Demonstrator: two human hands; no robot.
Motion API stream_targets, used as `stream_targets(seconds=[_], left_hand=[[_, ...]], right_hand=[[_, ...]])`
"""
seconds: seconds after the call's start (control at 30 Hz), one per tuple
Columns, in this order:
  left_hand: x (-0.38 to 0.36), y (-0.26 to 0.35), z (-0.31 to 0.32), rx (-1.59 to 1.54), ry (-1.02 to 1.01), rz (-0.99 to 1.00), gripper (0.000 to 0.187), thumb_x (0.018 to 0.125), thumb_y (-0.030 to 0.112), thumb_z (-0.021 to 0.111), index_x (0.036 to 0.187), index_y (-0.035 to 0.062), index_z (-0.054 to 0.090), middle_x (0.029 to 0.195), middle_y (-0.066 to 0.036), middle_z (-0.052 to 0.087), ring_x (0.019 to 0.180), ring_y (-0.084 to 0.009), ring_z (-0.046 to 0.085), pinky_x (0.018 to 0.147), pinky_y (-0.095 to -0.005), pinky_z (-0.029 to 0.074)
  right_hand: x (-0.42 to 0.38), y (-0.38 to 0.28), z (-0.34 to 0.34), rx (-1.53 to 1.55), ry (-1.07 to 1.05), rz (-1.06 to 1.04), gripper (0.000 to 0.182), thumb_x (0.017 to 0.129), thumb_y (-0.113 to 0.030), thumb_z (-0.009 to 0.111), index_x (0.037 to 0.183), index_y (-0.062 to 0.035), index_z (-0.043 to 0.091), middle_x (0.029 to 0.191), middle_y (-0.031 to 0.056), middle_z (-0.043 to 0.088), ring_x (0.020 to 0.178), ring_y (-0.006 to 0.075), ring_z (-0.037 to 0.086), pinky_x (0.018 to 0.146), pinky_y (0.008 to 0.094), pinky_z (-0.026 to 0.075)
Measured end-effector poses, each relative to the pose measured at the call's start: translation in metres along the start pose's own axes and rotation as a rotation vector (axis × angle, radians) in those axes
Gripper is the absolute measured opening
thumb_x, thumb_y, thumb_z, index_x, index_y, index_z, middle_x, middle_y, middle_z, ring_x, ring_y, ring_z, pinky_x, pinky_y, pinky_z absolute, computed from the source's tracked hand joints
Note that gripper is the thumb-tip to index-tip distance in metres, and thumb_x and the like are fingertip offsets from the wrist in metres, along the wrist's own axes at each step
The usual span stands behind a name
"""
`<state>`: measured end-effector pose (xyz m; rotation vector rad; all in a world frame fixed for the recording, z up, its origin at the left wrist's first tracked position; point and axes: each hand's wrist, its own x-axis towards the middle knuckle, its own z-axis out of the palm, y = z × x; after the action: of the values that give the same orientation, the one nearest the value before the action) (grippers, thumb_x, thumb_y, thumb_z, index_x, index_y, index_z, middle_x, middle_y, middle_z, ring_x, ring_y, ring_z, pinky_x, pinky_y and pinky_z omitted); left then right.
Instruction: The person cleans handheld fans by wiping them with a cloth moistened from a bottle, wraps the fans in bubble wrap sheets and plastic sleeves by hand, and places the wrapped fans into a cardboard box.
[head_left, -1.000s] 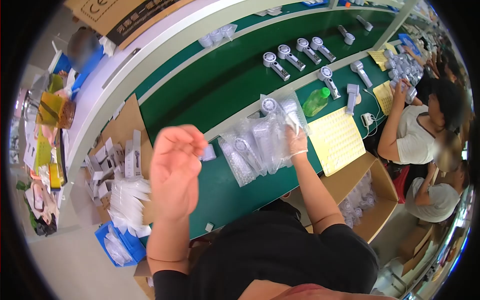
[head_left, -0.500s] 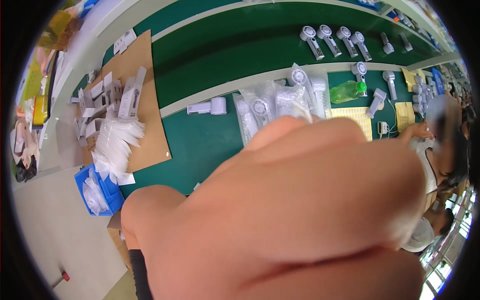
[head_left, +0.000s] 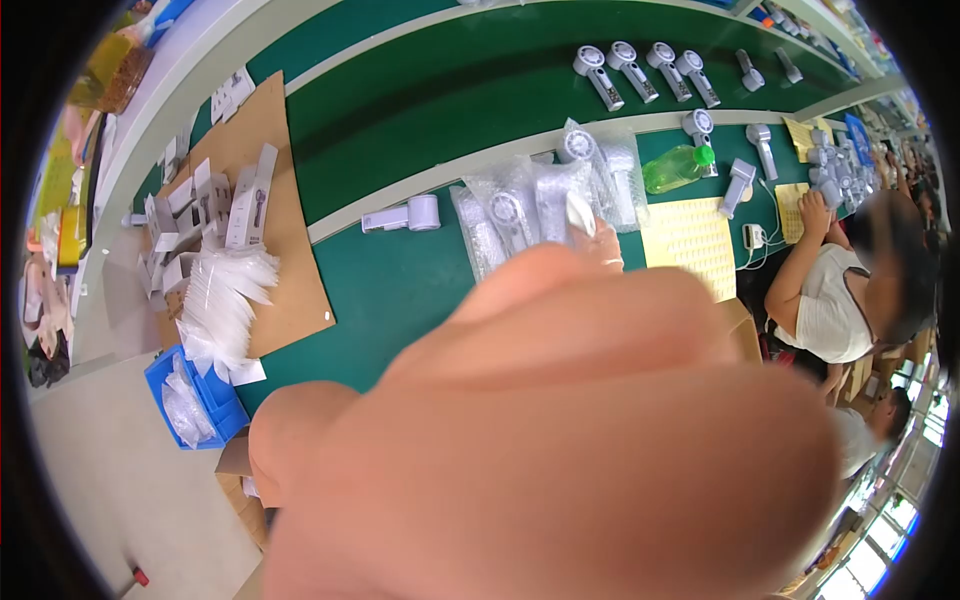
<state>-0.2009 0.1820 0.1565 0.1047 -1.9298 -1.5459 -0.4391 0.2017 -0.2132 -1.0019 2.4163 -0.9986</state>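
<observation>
Very close to the camera, my left hand [head_left: 600, 430] fills the lower middle, its fingers folded; what they hold, if anything, is hidden. Behind it, my right hand [head_left: 603, 248] shows only in part, with a white covering on a fingertip, against the clear bubble-wrap bags [head_left: 510, 212]. Most of its fingers are hidden. Small grey handheld fans show inside the bags. One unwrapped fan [head_left: 402, 214] lies on the green table [head_left: 375, 290] left of the bags.
Cardboard [head_left: 300, 270] bears white boxes [head_left: 205, 205] and clear sleeves [head_left: 225, 305]. A blue bin [head_left: 210, 400] stands at its lower left. Rightward are a green bottle [head_left: 678, 168], a yellow sheet [head_left: 690, 240], more fans [head_left: 738, 187] and a co-worker [head_left: 830, 295]. Several fans [head_left: 598, 76] occupy the shelf.
The view has shifted, so the table items sit slightly further left. More of my right hand shows at the bags. The co-worker's arm and torso are now more visible.
</observation>
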Motion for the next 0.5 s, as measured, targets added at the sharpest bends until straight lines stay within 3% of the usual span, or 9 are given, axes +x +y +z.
stream_targets(seconds=[0.13, 0.23, 0.27, 0.37, 0.47, 0.5], left_hand=[[0.009, -0.001, 0.024, -0.028, -0.08, 0.054, 0.03, 0.058, 0.008, 0.059, 0.08, 0.0075, 0.039, 0.085, -0.005, 0.041, 0.079, -0.0141, 0.038, 0.071, -0.0273, 0.028], [-0.009, 0.001, 0.004, -0.007, -0.022, 0.005, 0.029, 0.058, 0.008, 0.059, 0.079, 0.0078, 0.038, 0.084, -0.005, 0.041, 0.078, -0.014, 0.038, 0.071, -0.0273, 0.028], [-0.016, 0.003, -0.004, 0.006, 0.007, -0.013, 0.029, 0.058, 0.008, 0.059, 0.078, 0.0079, 0.038, 0.084, -0.005, 0.041, 0.078, -0.014, 0.038, 0.07, -0.0273, 0.028], [-0.023, 0.01, -0.011, 0.014, 0.027, -0.033, 0.029, 0.058, 0.008, 0.059, 0.077, 0.0082, 0.038, 0.083, -0.004, 0.04, 0.077, -0.0139, 0.037, 0.07, -0.0272, 0.028], [-0.014, 0.011, 0.008, -0.016, -0.045, 0.029, 0.028, 0.058, 0.008, 0.059, 0.076, 0.0085, 0.038, 0.082, -0.004, 0.04, 0.076, -0.0138, 0.037, 0.069, -0.0271, 0.027], [-0.01, 0.011, 0.016, -0.033, -0.073, 0.052, 0.028, 0.058, 0.008, 0.059, 0.076, 0.0086, 0.038, 0.082, -0.004, 0.04, 0.076, -0.0138, 0.037, 0.069, -0.0271, 0.027]], right_hand=[[-0.004, -0.077, -0.022, -0.105, -0.188, 0.194, 0.053, 0.078, -0.047, 0.041, 0.109, -0.0053, 0.049, 0.111, 0.0207, 0.048, 0.103, 0.0335, 0.045, 0.087, 0.0389, 0.036], [0.005, -0.054, -0.015, -0.042, -0.201, 0.156, 0.055, 0.079, -0.049, 0.039, 0.11, -0.005, 0.048, 0.111, 0.0206, 0.048, 0.105, 0.0325, 0.044, 0.091, 0.0379, 0.032], [0.004, -0.044, -0.015, 0.08, -0.21, 0.155, 0.056, 0.079, -0.049, 0.038, 0.111, -0.0049, 0.048, 0.112, 0.0206, 0.048, 0.106, 0.0322, 0.044, 0.092, 0.0376, 0.031], [-0.012, -0.034, -0.041, 0.811, -0.323, 0.365, 0.041, 0.081, -0.035, 0.045, 0.102, 0.0005, 0.051, 0.097, 0.0151, 0.056, 0.087, 0.0252, 0.054, 0.078, 0.0341, 0.042], [-0.043, -0.131, -0.113, 1.336, -0.254, 0.593, 0.029, 0.078, -0.022, 0.055, 0.097, -0.0003, 0.052, 0.08, 0.0092, 0.058, 0.068, 0.0198, 0.057, 0.064, 0.0309, 0.047], [-0.043, -0.131, -0.109, 1.416, -0.192, 0.562, 0.029, 0.077, -0.022, 0.056, 0.096, -0.0009, 0.052, 0.079, 0.0088, 0.057, 0.068, 0.0196, 0.057, 0.064, 0.0313, 0.047]])
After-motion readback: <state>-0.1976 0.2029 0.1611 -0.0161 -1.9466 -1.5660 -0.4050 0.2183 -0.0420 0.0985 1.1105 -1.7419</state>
